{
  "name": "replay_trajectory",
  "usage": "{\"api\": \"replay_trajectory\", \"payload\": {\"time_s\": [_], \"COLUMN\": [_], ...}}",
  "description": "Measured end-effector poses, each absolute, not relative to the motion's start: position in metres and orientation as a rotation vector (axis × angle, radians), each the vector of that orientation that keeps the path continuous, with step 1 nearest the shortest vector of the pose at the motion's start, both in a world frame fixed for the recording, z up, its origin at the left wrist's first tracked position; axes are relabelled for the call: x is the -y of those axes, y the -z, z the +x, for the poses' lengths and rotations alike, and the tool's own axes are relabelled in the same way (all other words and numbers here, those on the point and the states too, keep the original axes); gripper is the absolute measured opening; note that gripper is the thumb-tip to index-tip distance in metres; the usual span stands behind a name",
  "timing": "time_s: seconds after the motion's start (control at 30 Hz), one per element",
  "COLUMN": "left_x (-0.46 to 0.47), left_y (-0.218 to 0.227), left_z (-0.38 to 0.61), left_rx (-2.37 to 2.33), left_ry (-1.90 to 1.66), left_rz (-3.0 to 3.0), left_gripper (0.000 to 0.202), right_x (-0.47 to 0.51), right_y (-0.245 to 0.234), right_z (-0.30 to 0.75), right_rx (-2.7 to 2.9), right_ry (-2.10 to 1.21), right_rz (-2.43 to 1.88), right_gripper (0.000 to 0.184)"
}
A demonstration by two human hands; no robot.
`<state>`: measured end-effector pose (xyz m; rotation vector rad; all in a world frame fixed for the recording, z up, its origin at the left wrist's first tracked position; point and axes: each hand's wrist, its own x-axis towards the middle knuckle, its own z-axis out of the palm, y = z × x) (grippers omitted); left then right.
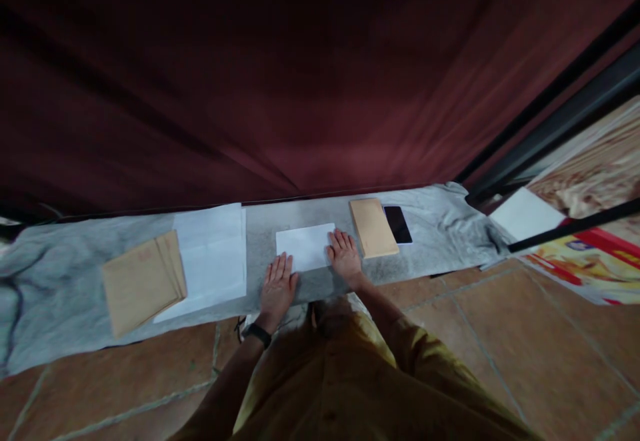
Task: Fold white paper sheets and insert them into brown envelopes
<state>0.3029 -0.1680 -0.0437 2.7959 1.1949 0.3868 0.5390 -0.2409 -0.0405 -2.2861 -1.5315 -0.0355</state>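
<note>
At the left end of the grey cloth (435,228) lie stacked envelopes (143,281) and large white sheets (213,261). At mid-cloth the left hand (278,288) and the right hand (344,254) press a small paper (305,246) flat, fingers open and gripping nothing. The paper lies outside the single envelope (373,228), which sits beside a phone (397,224).

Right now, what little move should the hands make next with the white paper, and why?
Probably slide the white paper right, toward the brown envelope: the left hand and right hand both rest flat on its edges, and that envelope lies beside it.
</note>
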Motion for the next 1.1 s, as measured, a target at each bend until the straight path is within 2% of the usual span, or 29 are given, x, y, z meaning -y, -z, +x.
{"api": "replay_trajectory", "payload": {"time_s": [0.2,0.4,0.8,1.1], "left_x": [0.175,0.174,0.174,0.175], "left_y": [0.035,0.033,0.037,0.040], "left_z": [0.302,0.304,0.303,0.304], "left_rx": [-1.194,-1.213,-1.191,-1.221], "left_ry": [-0.358,-0.317,-0.369,-0.395], "left_rz": [2.819,2.806,2.813,2.781], "left_gripper": [0.058,0.058,0.059,0.059], "right_x": [0.242,0.246,0.279,0.282], "right_y": [0.026,0.035,0.043,0.054], "right_z": [0.505,0.466,0.495,0.496], "right_rx": [1.625,1.713,1.448,1.359], "right_ry": [0.032,-0.055,0.019,0.062], "right_rz": [-2.195,-2.097,-2.350,-2.371], "right_gripper": [0.053,0.050,0.057,0.059]}}
